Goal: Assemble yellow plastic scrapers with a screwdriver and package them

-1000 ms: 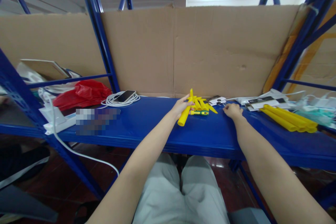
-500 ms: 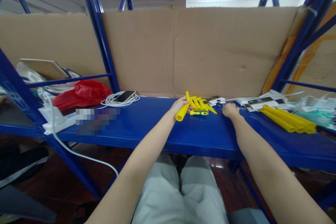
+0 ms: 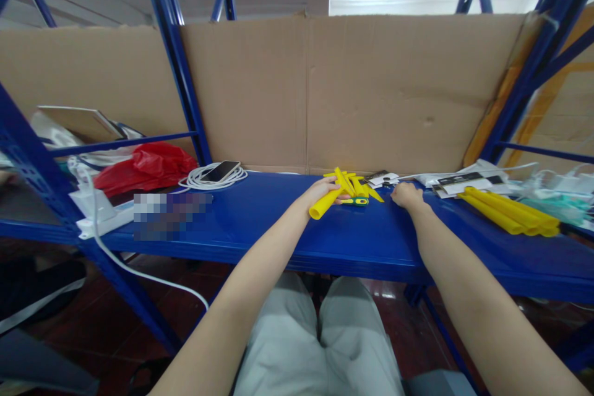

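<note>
Landmark: the tool handle [image 3: 361, 201], lying on your bench [image 3: 362, 235]. Just left of it, you have a tube [image 3: 321, 206] in your left fingers [image 3: 328, 180]. Directly behind it lies a pile of tubes [image 3: 357, 187]; behind and right, packets [image 3: 384, 179]. Right of it, your right fingers [image 3: 398, 192]; well right, a tube bundle [image 3: 515, 213]. Well left of it, a phone [image 3: 223, 171] on a coiled cable [image 3: 197, 179]; farther left, a plastic bag [image 3: 146, 167]. Behind it stands a cardboard panel [image 3: 394, 93].

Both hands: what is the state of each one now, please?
Left hand: closed, holding a yellow tube.
Right hand: curled, over the blue shelf; whether it holds something cannot be told.
</note>
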Demonstrator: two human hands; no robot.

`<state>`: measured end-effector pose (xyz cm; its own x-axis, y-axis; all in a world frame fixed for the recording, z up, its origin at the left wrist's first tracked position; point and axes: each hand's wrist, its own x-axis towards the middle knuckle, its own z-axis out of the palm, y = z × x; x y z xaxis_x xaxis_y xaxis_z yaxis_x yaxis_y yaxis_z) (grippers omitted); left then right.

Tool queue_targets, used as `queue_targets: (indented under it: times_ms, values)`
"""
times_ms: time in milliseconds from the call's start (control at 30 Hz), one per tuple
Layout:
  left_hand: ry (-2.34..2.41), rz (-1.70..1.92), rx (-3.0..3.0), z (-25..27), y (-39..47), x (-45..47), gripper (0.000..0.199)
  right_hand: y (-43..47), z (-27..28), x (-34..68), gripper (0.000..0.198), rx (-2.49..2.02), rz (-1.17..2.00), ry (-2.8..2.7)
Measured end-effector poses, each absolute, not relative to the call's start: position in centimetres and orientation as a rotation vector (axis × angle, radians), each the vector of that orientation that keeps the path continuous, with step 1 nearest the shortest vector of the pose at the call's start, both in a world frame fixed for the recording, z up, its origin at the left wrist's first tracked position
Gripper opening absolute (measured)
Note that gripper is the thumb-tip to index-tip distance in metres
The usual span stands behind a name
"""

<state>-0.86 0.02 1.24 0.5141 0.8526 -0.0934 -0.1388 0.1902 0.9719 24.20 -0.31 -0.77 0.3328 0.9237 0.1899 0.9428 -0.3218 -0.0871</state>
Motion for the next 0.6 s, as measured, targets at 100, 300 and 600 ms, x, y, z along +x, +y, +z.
queue_targets:
  times_ms: [100,300,600]
  values:
    - [0.775,0.79,1.186,1.3,-0.1,-0.8,0.064,-0.3,-0.8,24.2,0.027,-2.418,-0.157,-1.711]
    - [0.755,0.774,1.203,1.1,0.1,-0.8,0.065,0.0,-0.9,23.9,0.032,-2.448,-0.195,-1.756]
    - [0.681,0.769,1.189,0.5,1.1,-0.8,0.063,0.2,-0.5,23.5,0.031,-2.452,-0.137,-1.772]
